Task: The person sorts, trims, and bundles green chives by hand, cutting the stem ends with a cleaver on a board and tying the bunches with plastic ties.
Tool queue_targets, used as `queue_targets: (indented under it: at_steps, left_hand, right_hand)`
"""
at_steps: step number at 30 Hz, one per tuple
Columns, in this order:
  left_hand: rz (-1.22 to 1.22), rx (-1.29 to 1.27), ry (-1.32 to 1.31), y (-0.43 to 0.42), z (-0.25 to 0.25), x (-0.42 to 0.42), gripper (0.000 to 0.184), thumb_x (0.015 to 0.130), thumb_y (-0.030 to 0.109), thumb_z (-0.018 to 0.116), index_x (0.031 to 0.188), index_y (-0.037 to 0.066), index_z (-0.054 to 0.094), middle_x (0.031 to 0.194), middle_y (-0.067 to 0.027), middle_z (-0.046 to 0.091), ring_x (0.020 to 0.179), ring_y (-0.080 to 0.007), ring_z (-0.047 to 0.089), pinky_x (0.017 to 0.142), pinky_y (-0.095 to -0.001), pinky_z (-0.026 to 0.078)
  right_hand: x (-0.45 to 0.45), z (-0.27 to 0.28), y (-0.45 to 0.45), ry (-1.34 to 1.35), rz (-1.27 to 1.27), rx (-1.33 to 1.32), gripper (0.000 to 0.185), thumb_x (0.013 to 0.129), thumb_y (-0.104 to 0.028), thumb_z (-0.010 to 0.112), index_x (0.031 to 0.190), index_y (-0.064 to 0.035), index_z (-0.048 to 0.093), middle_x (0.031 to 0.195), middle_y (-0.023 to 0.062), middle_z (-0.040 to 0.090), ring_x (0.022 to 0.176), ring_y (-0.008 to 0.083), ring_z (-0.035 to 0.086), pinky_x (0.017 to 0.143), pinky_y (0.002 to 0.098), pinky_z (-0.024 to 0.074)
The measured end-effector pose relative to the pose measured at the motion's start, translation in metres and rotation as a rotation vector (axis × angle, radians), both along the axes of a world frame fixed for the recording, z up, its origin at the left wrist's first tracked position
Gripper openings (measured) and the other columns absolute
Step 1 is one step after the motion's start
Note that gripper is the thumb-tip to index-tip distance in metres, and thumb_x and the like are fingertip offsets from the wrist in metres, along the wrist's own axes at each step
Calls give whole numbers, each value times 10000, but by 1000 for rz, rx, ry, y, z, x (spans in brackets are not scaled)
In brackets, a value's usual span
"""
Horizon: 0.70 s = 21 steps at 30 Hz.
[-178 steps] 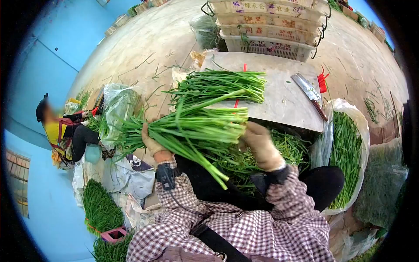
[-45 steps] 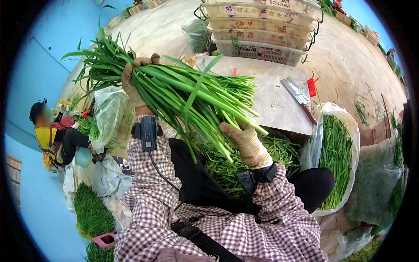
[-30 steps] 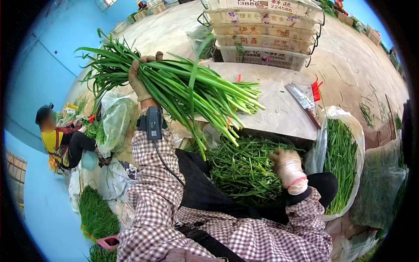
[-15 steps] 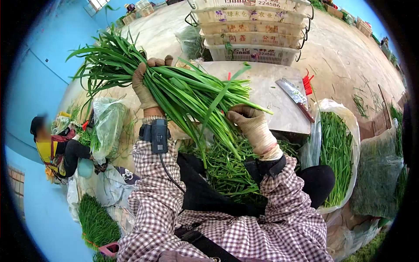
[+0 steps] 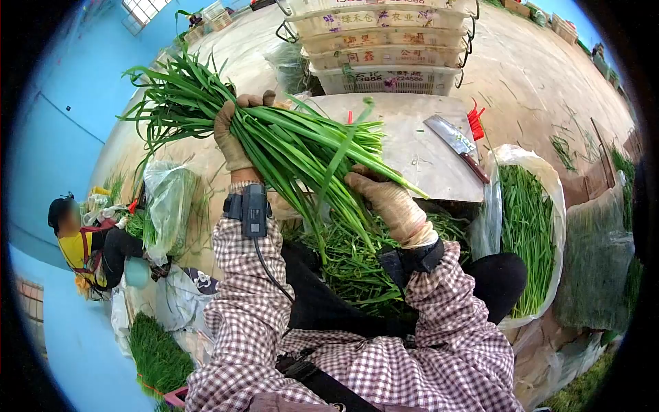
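Gloved, my left hand (image 5: 237, 134) is wrapped round a large bunch of long green leafy stalks (image 5: 295, 141), leafy tops to the upper left, pale cut ends to the lower right. My right hand (image 5: 384, 202), also gloved, has its fingers closed at the stalk ends; which stalks it pinches is hard to tell. Behind the bunch, more stalks (image 5: 371, 136) lie on a grey board (image 5: 432, 161). A knife (image 5: 456, 144) with a brown handle rests on the board's right side, beside red ties (image 5: 475, 121). Loose green trimmings (image 5: 357, 275) lie in a heap below my hands.
Stacked white crates (image 5: 384, 58) stand behind the board. An open plastic bag of green stalks (image 5: 527, 233) is at the right. Another person (image 5: 96, 240) sits at the left near a clear bag (image 5: 168, 206). Dark green bundles (image 5: 158, 350) lie at the lower left.
Since a second ago, my right hand has come up from the trimmings heap to the stalk ends. My left hand keeps its hold on the bunch. The whole view has shifted slightly.
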<state>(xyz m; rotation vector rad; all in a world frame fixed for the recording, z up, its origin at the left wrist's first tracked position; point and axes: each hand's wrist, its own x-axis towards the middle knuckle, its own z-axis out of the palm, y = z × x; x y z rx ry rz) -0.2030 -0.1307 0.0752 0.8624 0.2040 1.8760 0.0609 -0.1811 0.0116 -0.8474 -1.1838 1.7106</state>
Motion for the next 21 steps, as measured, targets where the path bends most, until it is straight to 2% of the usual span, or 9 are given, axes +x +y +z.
queue_targets:
  at_steps: [3, 5, 7, 10, 11, 13, 14, 17, 21]
  left_hand:
    - [24, 0, -5, -1, 1, 0, 252, 837, 259, 697, 818, 11, 653, 847, -119, 675, 829, -224, 621, 1081, -450, 406]
    - [47, 0, 43, -4, 2, -3, 262, 839, 268, 699, 816, 14, 639, 844, -100, 664, 841, -213, 618, 1090, -440, 400]
    - [59, -20, 54, -5, 2, -6, 262, 837, 275, 708, 807, 29, 624, 833, -66, 645, 864, -197, 609, 1120, -430, 372]
    - [79, -78, 2, -7, 1, -13, 253, 829, 270, 717, 796, 38, 622, 823, -65, 644, 863, -196, 612, 1136, -434, 356]
    - [55, -60, -26, -5, 0, -17, 254, 830, 272, 716, 801, 37, 625, 830, -71, 648, 866, -201, 613, 1137, -435, 354]
    - [24, -32, -42, -2, -5, -23, 255, 831, 276, 713, 813, 35, 632, 843, -81, 654, 879, -212, 615, 1140, -435, 347]
    - [17, -26, -30, -3, -5, -21, 255, 833, 277, 712, 821, 34, 637, 849, -86, 657, 889, -218, 615, 1143, -434, 343]
    - [41, -22, 6, -5, -5, -16, 252, 847, 271, 695, 849, 23, 651, 865, -99, 664, 894, -241, 616, 1140, -435, 346]
    - [25, -8, -8, -8, -6, -20, 258, 851, 269, 694, 877, 16, 650, 907, -97, 668, 921, -237, 626, 1124, -447, 369]
  right_hand:
    - [22, 3, 3, -7, 90, 104, 230, 921, -256, 659, 1036, -58, 655, 875, -12, 638, 632, 66, 513, 581, 225, 419]
    - [32, -9, 1, 312, 144, -70, 274, 917, -282, 663, 1062, -51, 633, 838, 3, 624, 663, 92, 540, 575, 235, 406]
    - [47, -24, 4, 276, 180, -67, 290, 931, -340, 636, 1049, -75, 636, 770, -7, 587, 593, 71, 505, 545, 205, 375]
    - [46, -14, 0, 58, 81, -108, 276, 942, -308, 639, 1074, -66, 649, 802, 4, 625, 601, 71, 514, 550, 200, 377]
    - [43, -14, -1, 64, 66, -155, 262, 932, -237, 670, 1106, -41, 665, 868, 13, 661, 622, 56, 523, 562, 203, 396]
    - [26, -19, -2, -61, 14, 76, 262, 908, -171, 699, 1125, -25, 677, 894, 8, 672, 676, 53, 547, 604, 210, 440]
    - [16, -16, -3, -101, -96, 173, 278, 879, -160, 732, 1105, -8, 679, 887, 1, 671, 738, 63, 569, 650, 226, 479]
    - [2, -22, 5, -266, -105, 265, 276, 868, -166, 739, 1089, -13, 682, 895, 10, 673, 783, 73, 583, 678, 227, 489]
    - [8, -4, 4, -93, -30, -55, 249, 871, -183, 717, 1054, -19, 676, 865, -4, 663, 681, 82, 554, 631, 230, 462]
